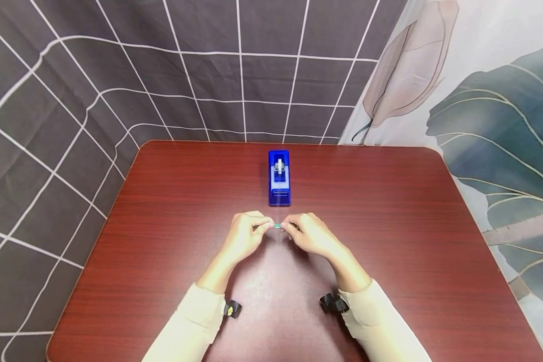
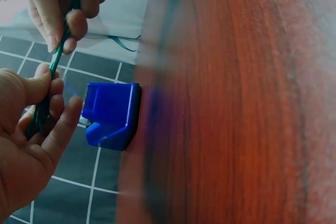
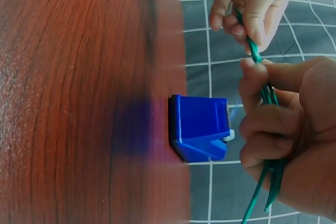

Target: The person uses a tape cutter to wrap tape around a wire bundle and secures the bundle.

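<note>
A bundle of thin green cord-like strands (image 1: 277,225) is stretched between both hands, above the near side of the tape dispenser. My left hand (image 1: 246,234) pinches one end between thumb and fingers, as the left wrist view shows. Close beside it, my right hand (image 1: 312,234) grips the other end, and loose strand ends (image 3: 254,198) hang out below its curled fingers in the right wrist view. The blue tape dispenser (image 1: 279,196) stands just beyond the hands. A faint clear strip, apparently tape (image 1: 278,213), runs from it toward the bundle; whether it touches cannot be seen.
The reddish-brown wooden table (image 1: 185,186) lies under everything. A dark curtain with white grid lines (image 1: 208,75) hangs behind and to the left, and a leaf-patterned curtain (image 1: 479,125) hangs at the right. Dark wrist devices (image 1: 332,303) sit at the sleeve cuffs.
</note>
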`<move>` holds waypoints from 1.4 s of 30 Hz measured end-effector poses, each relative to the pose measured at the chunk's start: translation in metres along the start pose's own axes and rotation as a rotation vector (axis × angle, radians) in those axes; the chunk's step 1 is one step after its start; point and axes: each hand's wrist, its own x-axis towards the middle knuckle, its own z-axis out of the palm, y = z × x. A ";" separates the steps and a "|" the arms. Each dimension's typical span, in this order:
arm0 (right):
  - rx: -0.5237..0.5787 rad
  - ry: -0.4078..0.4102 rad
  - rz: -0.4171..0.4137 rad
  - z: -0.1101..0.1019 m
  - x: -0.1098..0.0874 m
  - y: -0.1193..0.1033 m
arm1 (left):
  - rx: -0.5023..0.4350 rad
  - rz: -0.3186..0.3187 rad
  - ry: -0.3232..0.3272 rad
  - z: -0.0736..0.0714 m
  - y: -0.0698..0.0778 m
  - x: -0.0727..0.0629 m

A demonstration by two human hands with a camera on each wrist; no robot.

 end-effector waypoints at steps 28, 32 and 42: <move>-0.064 0.151 -0.086 0.004 -0.003 0.004 | 0.272 0.067 -0.132 -0.009 0.005 0.007; -0.035 0.174 -0.089 0.005 -0.003 0.003 | 0.222 0.078 -0.061 -0.006 0.004 0.005; -0.046 0.140 -0.084 -0.002 -0.002 0.002 | 0.143 0.122 0.055 0.005 0.000 0.002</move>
